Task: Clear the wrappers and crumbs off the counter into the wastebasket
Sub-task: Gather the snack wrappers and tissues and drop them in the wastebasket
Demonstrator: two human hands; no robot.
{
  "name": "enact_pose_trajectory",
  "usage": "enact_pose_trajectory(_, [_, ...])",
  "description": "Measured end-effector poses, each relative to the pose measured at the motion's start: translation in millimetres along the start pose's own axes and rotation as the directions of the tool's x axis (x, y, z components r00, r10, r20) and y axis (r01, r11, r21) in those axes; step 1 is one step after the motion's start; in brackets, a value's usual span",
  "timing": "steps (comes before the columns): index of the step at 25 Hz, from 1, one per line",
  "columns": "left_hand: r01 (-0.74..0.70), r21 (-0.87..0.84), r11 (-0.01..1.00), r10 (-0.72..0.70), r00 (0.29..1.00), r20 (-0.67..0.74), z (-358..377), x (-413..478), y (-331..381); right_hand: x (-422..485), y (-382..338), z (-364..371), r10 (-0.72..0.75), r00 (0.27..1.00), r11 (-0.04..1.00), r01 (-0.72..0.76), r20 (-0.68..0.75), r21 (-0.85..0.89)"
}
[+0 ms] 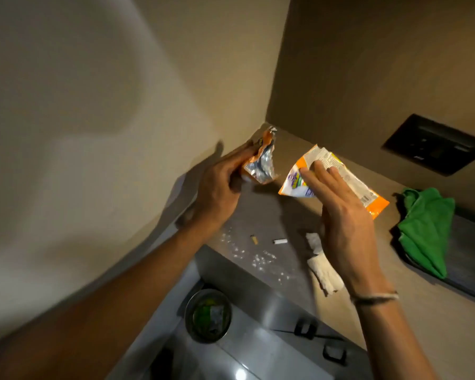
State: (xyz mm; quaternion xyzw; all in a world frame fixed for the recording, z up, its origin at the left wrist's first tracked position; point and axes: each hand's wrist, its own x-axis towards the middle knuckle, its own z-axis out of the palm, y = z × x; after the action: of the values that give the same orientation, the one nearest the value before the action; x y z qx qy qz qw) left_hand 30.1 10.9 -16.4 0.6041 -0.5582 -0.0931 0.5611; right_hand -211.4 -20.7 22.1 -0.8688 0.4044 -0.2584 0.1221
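My left hand (217, 185) grips a crumpled orange and silver wrapper (261, 163) above the counter's far left corner. My right hand (337, 212) is raised with its fingers spread over a flat orange and white wrapper (307, 165), fingertips on or just above it; whether it grips it is unclear. White crumbs (255, 256) lie scattered on the grey counter (272, 215), with two small stubs (280, 241) among them. A crumpled white paper tissue (324, 272) lies near the front edge. A round metal wastebasket (207, 315) stands on the floor below, with green and silver trash inside.
A green cloth (425, 229) lies bunched at the right on a dark slab. A black switch plate (433, 144) is set in the right wall. Beige walls meet at the corner behind the wrappers. Cabinet drawers with black handles (305, 329) sit under the counter.
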Motion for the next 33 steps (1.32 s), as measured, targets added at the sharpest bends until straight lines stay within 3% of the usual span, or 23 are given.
enact_pose_trajectory(4, [0.295, 0.014, 0.955, -0.294, 0.953, -0.073, -70, -167, 1, -106, -108, 36, -0.198, 0.980, 0.956, 0.200, -0.029, 0.217])
enact_pose_trajectory(6, [0.555, -0.007, 0.832, -0.555, 0.831, -0.037, -92, -253, -8, -158, -136, 71, -0.242, 0.970, 0.937, 0.228, 0.018, 0.264])
enact_pose_trajectory(10, [0.748, -0.079, 0.659, -0.751, 0.661, -0.012, -102, -360, -30, -231, -130, 148, -0.105, 0.969, 0.969, 0.050, 0.222, 0.241])
enact_pose_trajectory(13, [0.844, 0.089, 0.529, -0.849, 0.526, 0.061, -79, -414, -83, -267, -93, 223, 0.029, 0.885, 0.987, -0.100, 0.465, 0.129])
enact_pose_trajectory(15, [0.855, 0.177, 0.487, -0.873, 0.478, 0.094, -54, -444, -133, -282, -62, 283, 0.072, 0.841, 0.984, -0.148, 0.536, 0.101])
enact_pose_trajectory(20, [0.737, 0.388, 0.554, -0.821, 0.559, 0.112, 13, -478, -268, -303, 15, 440, 0.133, 0.808, 0.984, -0.179, 0.574, 0.024])
enact_pose_trajectory(22, [0.611, 0.489, 0.623, -0.757, 0.629, 0.179, 35, -489, -324, -315, 41, 495, 0.101, 0.792, 0.994, -0.100, 0.602, -0.036])
enact_pose_trajectory(24, [0.481, 0.547, 0.685, -0.698, 0.648, 0.304, 52, -498, -366, -323, 64, 535, 0.080, 0.742, 0.996, -0.027, 0.665, -0.089])
enact_pose_trajectory(28, [0.137, 0.644, 0.753, -0.580, 0.601, 0.550, 77, -521, -429, -333, 104, 596, 0.050, 0.630, 0.983, 0.107, 0.775, -0.150])
enact_pose_trajectory(30, [-0.059, 0.661, 0.748, -0.540, 0.523, 0.659, 88, -523, -446, -329, 115, 616, 0.074, 0.577, 0.969, 0.150, 0.813, -0.195])
enact_pose_trajectory(33, [-0.182, 0.723, 0.667, -0.598, 0.447, 0.665, 100, -514, -454, -319, 114, 623, 0.102, 0.572, 0.955, 0.173, 0.814, -0.241])
